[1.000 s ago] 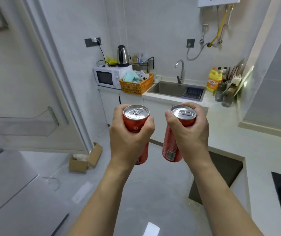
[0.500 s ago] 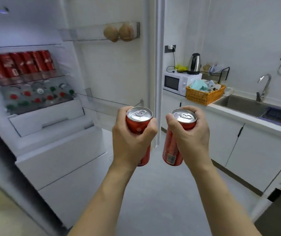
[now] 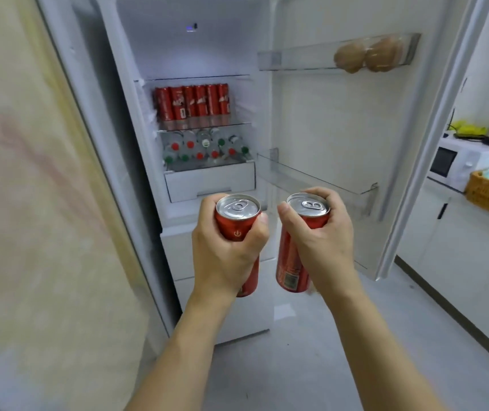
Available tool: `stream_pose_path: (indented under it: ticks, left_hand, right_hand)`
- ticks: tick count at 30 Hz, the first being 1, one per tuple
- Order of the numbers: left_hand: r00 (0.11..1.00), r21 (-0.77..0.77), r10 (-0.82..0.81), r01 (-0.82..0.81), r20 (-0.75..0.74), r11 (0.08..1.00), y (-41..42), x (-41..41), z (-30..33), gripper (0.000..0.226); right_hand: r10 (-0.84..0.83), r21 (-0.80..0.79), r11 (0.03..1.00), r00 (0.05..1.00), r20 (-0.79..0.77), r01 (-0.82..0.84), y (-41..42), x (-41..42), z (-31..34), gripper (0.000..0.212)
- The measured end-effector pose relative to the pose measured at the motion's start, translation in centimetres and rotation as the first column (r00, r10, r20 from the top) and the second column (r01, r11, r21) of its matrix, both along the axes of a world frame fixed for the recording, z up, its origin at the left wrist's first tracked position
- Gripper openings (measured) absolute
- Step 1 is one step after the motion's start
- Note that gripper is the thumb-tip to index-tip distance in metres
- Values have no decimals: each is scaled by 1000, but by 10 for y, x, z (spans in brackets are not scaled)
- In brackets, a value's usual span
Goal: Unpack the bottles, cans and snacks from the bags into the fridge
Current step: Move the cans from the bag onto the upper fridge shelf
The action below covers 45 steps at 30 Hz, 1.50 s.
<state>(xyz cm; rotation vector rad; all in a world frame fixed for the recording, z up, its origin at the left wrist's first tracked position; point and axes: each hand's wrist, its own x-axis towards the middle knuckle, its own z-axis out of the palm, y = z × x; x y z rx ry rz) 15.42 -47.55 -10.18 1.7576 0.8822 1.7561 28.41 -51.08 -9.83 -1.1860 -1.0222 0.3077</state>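
Since the earlier frames the view has been swung from the sink and bench round to the open fridge (image 3: 201, 54), which is now faced squarely, while both cans have been kept at the same height before the chest. One red can (image 3: 238, 229) is grasped in the left hand (image 3: 225, 256), fingers and thumb wrapped round its upper half; a second red can (image 3: 299, 247) is clasped likewise in the right hand (image 3: 317, 247). Both are held upright with the tabs up and just beside each other without touching, probably so that they can be set straight down on their bases. Beyond the grip, a row of red cans (image 3: 192, 102) is seen standing on the middle shelf, with bottles (image 3: 204, 146) laid below it above a white drawer (image 3: 210, 182). Room beside that row seems the likely destination. On the door (image 3: 326, 143), the upper rack is occupied by two brown round items (image 3: 367, 57); the lower rack (image 3: 320, 176) is seen bare.
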Motion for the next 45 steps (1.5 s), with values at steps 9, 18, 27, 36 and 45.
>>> stream_pose_path:
  ticks: [9,18,27,36,45]
  left_hand:
    - [984,34,176,-175,-11,984,16,-42,1,36]
    - [984,35,179,-180,23,983,32,-48,-6,41]
    - [989,8,138,-139,49,990,60,-32,-16,44]
    - [983,20,182,-183,32,983,94,11,-6,42]
    - [970,15,240,-240,24,971,137,26,-4,40]
  right_hand:
    - [140,-9,990,990,9,-140,31,-39,5,34]
    - [144,-32,989,989,17,-143,47,-46,4,34]
    - [130,-48,990,991,-36,-132,66,-30,-5,32]
    - [178,-16,984,981,-80,-180,102,18,1,30]
    - [204,-24,978,975,-89,-207,156,35,0,31]
